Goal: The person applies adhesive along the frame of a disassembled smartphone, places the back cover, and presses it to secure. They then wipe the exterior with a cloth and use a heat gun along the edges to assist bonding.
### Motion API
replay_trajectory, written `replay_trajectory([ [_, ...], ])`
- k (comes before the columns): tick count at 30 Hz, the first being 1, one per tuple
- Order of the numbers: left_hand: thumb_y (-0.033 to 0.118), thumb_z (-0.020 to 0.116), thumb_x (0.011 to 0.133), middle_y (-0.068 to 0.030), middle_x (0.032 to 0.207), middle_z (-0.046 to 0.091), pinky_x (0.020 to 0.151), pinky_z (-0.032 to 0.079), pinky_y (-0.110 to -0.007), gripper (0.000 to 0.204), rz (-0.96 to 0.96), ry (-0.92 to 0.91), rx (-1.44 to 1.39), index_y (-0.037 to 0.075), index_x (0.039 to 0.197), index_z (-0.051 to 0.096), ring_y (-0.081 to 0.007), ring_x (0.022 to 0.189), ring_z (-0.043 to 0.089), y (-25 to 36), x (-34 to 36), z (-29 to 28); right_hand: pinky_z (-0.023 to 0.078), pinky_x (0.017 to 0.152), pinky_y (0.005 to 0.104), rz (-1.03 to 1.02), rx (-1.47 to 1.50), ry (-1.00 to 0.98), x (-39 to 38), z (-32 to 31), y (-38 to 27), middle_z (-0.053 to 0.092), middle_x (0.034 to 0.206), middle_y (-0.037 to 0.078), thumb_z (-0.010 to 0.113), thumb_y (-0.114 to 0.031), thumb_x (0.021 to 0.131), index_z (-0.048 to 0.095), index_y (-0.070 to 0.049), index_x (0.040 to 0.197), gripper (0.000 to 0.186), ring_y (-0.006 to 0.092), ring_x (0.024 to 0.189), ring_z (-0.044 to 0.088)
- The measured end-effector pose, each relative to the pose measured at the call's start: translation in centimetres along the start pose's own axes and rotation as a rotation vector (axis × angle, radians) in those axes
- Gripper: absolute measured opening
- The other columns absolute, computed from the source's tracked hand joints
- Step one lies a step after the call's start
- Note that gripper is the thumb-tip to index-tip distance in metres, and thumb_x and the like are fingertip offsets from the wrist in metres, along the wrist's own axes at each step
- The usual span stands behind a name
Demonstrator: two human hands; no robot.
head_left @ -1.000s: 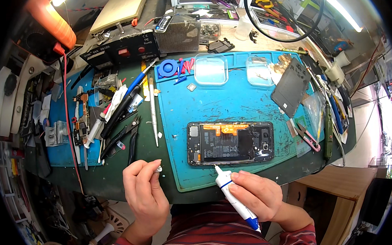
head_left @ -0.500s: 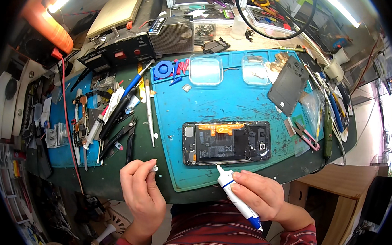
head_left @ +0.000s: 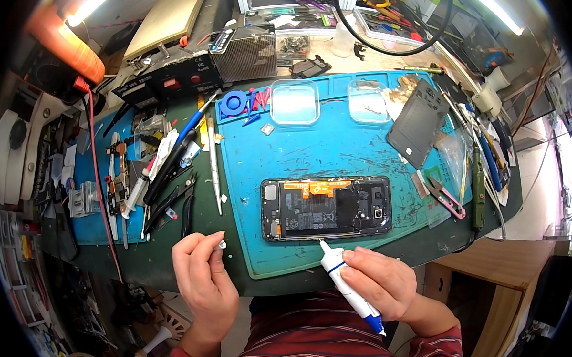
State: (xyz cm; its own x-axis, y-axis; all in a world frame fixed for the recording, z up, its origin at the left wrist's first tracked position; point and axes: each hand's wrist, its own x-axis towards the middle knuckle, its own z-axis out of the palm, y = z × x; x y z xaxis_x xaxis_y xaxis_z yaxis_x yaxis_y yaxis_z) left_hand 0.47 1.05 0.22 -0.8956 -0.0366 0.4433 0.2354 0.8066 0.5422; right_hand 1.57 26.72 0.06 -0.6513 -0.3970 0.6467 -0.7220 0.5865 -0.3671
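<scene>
Opened phone (head_left: 326,207), back cover off, lies flat on the blue work mat (head_left: 336,143), long side running left-right, near the mat's front edge. Inside it: orange flex strip along the top, dark battery area in the middle.

R hand (head_left: 375,282) sits just in front of the phone, off the mat's front edge, fingers wrapped around a white glue tube (head_left: 346,284) w/ blue band and blue tail end. Tube is tilted, nozzle tip pointing up-left and at the phone's lower edge, about mid-length; can't tell if tip actually touches the frame. Tail end sticks out below the hand, over the red striped shirt (head_left: 320,345).

L hand (head_left: 204,280) is to the left-front of the phone, off the mat, over the dark green bench edge. Thumb and forefinger pinched narrow on a tiny white cap (head_left: 221,244); other fingers curled in.

Behind the phone on the mat: two clear plastic trays (head_left: 293,102) side by side, a blue round tool (head_left: 233,104) to their left. Right-rear of the phone: grey back cover (head_left: 419,122), lying tilted. Right of the phone: small red-handled cutters (head_left: 445,197). Left of the phone, beyond the mat edge: long thin tweezers (head_left: 214,163), black pliers (head_left: 185,206), plus a clutter of screwdrivers and parts. Far behind the phone: black power unit w/ red switch (head_left: 164,81).
</scene>
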Motion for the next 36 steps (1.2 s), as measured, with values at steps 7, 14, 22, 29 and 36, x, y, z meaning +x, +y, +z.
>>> replay_trajectory([
  [7, -0.005, 0.053, 0.094, -0.0143, 0.102, 0.054, 0.075, 0.047, -0.032, 0.016, -0.024, -0.009, 0.008, -0.001, 0.108, 0.062, -0.0258, 0.088, 0.056, 0.03, -0.1, 0.01, 0.063, 0.074, 0.0325, 0.008, -0.004, 0.009, -0.24, -0.24, 0.14, 0.071, 0.101, 0.018, 0.074, -0.008, 0.081, 0.071, 0.002, 0.102, 0.023, 0.0242, 0.083, 0.072],
  [14, -0.006, 0.055, 0.093, -0.0142, 0.103, 0.053, 0.072, 0.047, -0.033, 0.018, 0.012, -0.013, 0.018, -0.002, 0.109, 0.063, -0.0251, 0.086, 0.055, -0.07, 0.01, -0.02, 0.063, 0.075, 0.0335, 0.007, 0.01, 0.008, -0.5, -0.41, 0.35, 0.071, 0.101, 0.018, 0.074, -0.008, 0.081, 0.071, 0.002, 0.102, 0.023, 0.0246, 0.084, 0.072],
  [22, -0.004, 0.053, 0.095, -0.0143, 0.103, 0.054, 0.077, 0.046, -0.032, 0.017, -0.034, -0.017, 0.004, -0.001, 0.109, 0.062, -0.0261, 0.09, 0.056, 0.23, -0.04, 0.01, 0.063, 0.074, 0.034, 0.01, 0.01, 0.005, -0.72, -0.56, 0.48, 0.07, 0.101, 0.018, 0.074, -0.008, 0.081, 0.071, 0.003, 0.102, 0.024, 0.0251, 0.084, 0.072],
  [29, -0.004, 0.053, 0.095, -0.014, 0.104, 0.054, 0.077, 0.046, -0.033, 0.017, -0.029, -0.01, 0.012, 0.0, 0.109, 0.062, -0.0261, 0.09, 0.056, 0.23, -0.07, 0.05, 0.062, 0.075, 0.0347, 0.021, 0.022, 0.008, -0.77, -0.69, 0.52, 0.071, 0.101, 0.018, 0.074, -0.008, 0.081, 0.071, 0.003, 0.102, 0.023, 0.0252, 0.083, 0.072],
  [36, -0.005, 0.054, 0.094, -0.0144, 0.104, 0.053, 0.075, 0.047, -0.033, 0.017, 0.005, -0.009, 0.027, -0.002, 0.109, 0.062, -0.0263, 0.088, 0.056, 0.1, 0.03, 0.07, 0.062, 0.076, 0.035, 0.014, 0.017, 0.016, -0.65, -0.56, 0.62, 0.071, 0.101, 0.018, 0.074, -0.008, 0.081, 0.071, 0.002, 0.102, 0.024, 0.0251, 0.084, 0.072],
])
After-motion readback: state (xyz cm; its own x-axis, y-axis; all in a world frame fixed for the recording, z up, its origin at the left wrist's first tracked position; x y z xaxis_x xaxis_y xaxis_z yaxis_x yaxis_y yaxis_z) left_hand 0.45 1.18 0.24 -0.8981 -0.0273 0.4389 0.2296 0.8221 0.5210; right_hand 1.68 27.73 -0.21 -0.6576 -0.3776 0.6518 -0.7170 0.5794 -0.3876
